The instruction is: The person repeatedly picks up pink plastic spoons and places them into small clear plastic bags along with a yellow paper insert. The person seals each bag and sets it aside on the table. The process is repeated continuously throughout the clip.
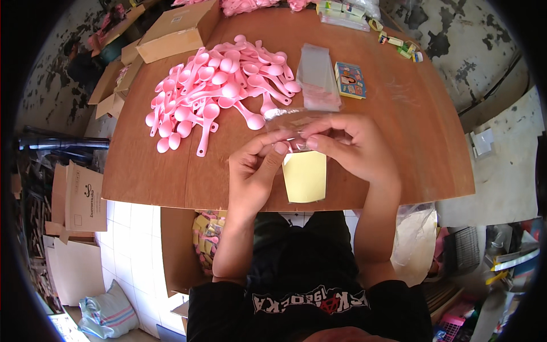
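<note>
While pink spoons [219, 85] lie heaped on the table [410, 131], the left hand [253, 168] and right hand [359, 148] hold a clear bag [289, 119] between pinched fingers [272, 164], at a yellow card's [305, 178] far end.

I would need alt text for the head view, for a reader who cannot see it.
The person's left hand and right hand pinch clear film above a brown table, next to a yellow card. A pile of pink spoons lies ahead to the left; clear sleeves and a blue pack lie right of it.
</note>
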The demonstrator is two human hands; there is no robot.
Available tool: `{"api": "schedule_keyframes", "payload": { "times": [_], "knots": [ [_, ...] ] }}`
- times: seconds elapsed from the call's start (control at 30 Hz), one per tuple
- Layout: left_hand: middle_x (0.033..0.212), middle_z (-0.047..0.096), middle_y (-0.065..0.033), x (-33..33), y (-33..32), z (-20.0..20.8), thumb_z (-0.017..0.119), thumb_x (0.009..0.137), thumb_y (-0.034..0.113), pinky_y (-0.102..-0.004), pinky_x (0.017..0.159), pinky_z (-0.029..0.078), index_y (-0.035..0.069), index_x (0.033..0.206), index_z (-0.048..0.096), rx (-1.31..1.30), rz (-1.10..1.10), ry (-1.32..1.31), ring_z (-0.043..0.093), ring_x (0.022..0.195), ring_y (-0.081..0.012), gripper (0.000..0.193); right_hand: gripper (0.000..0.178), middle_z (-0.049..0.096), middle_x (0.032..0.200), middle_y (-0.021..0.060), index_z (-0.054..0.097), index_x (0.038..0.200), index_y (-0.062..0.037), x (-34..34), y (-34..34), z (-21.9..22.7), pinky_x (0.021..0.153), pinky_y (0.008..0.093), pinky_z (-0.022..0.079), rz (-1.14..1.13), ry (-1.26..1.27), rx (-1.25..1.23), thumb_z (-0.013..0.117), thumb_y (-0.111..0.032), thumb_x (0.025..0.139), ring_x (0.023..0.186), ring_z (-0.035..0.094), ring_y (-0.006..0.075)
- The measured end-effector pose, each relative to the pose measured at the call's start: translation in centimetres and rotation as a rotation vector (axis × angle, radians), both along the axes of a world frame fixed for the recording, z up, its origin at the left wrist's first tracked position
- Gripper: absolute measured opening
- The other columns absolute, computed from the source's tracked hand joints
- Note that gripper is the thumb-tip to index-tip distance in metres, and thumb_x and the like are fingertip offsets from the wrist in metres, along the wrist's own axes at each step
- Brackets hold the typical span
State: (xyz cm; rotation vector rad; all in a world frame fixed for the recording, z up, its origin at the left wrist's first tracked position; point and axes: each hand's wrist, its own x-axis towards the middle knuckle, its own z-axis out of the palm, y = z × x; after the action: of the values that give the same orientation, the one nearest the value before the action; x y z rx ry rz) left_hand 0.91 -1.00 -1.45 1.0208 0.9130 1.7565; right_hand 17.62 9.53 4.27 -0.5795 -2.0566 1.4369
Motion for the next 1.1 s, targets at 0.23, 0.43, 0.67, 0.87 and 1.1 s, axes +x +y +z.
{"api": "schedule_keyframes", "payload": {
  "times": [0.23, 0.43, 0.67, 0.87, 1.1],
  "knots": [
    [0.105, 0.071, -0.0116, -1.9, -0.9, -1.1, 0.057, 0.1, 0.007, -0.0268, 0.078, 0.057, -0.002, 0.122, 0.062, -0.062, -0.168, -0.097, 0.068, 0.094, -0.0131, 0.024, 0.022, 0.072, 0.097, 0.0086, 0.069, 0.113, 0.0041, 0.4, -2.3, -4.2, 0.079, 0.0249, 0.055, -0.114, 0.25, -0.063, 0.067, -0.003, 0.092, 0.089, 0.068, 0.0118],
    [0.108, 0.069, -0.0116, -1.9, -1.6, -0.6, 0.052, 0.101, 0.003, -0.0283, 0.082, 0.059, -0.003, 0.122, 0.061, -0.06, -0.216, -0.173, 0.067, 0.093, -0.0136, 0.024, 0.013, 0.072, 0.097, 0.0097, 0.072, 0.103, 0.0042, 0.9, -2.8, -4.4, 0.08, 0.026, 0.055, -0.123, 0.335, -0.276, 0.063, 0.0, 0.093, 0.091, 0.069, 0.0143],
    [0.105, 0.069, -0.0116, -1.8, -1.7, -1.2, 0.046, 0.1, -0.002, -0.0291, 0.082, 0.058, -0.006, 0.111, 0.065, -0.043, -0.196, -0.081, 0.068, 0.092, -0.015, 0.022, 0.019, 0.068, 0.1, 0.012, 0.072, 0.101, 0.0045, 1.6, -2.3, -4.8, 0.079, 0.0257, 0.051, 0.051, 0.35, -0.048, 0.056, 0.011, 0.091, 0.093, 0.065, 0.0148],
    [0.105, 0.069, -0.0143, -1.8, -1.6, -0.9, 0.044, 0.1, -0.001, -0.031, 0.082, 0.059, -0.007, 0.107, 0.065, -0.013, -0.173, -0.056, 0.068, 0.094, -0.0171, 0.022, 0.024, 0.066, 0.102, 0.0111, 0.072, 0.101, 0.0043, 1.9, -2.2, -4.4, 0.077, 0.0254, 0.049, 0.052, 0.287, 0.047, 0.052, 0.013, 0.09, 0.09, 0.063, 0.0141],
    [0.114, 0.067, -0.0156, -1.9, -1.3, -1.1, 0.061, 0.091, -0.009, -0.0315, 0.084, 0.059, -0.005, 0.11, 0.06, 0.076, -0.169, 0.124, 0.067, 0.101, -0.0198, 0.02, 0.021, 0.063, 0.103, 0.0097, 0.07, 0.105, 0.0032, 1.2, -2.7, -4.6, 0.075, 0.0246, 0.052, 0.057, 0.396, -0.156, 0.067, 0.007, 0.085, 0.091, 0.064, 0.0141]
  ]
}}
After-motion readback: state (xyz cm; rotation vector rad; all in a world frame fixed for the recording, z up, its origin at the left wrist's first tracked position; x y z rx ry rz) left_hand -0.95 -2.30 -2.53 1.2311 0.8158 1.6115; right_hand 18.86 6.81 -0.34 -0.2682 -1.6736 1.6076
